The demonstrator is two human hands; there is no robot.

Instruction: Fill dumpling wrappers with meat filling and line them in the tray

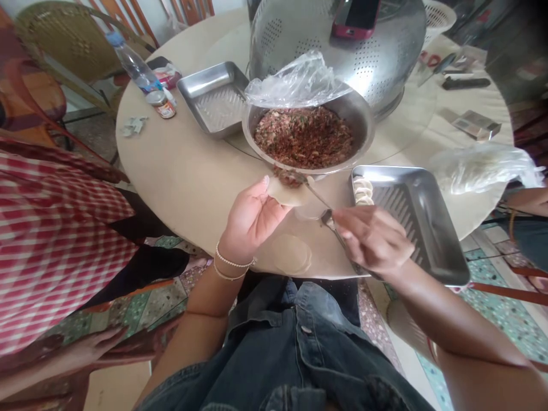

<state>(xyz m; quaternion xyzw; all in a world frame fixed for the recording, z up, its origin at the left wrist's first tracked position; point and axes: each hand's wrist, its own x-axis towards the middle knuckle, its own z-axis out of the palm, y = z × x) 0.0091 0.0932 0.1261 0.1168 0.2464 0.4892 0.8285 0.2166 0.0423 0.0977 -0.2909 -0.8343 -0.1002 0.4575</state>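
My left hand [252,220] is closed on a round dumpling wrapper [285,195], gripped by its near edge. Minced meat filling [291,178] rests on the wrapper's far side. My right hand [374,240] is closed round a thin metal utensil [319,195]; its tip is at the filling, and the exact kind of tip is hidden. Below that hand lies a second metal utensil, seemingly a spoon [329,220]. Just beyond both hands stands a metal bowl [366,128] of minced meat with green bits [303,137]. Flat wrappers [293,254] lie at the table's near edge.
On the right, a metal tray [445,240] holds a few folded dumplings [363,191]. Another tray [218,108] stands at back left, near a jar [161,105] and a bottle [132,63]. A phone [356,20] rests on a large colander [278,45]. People sit on both sides.
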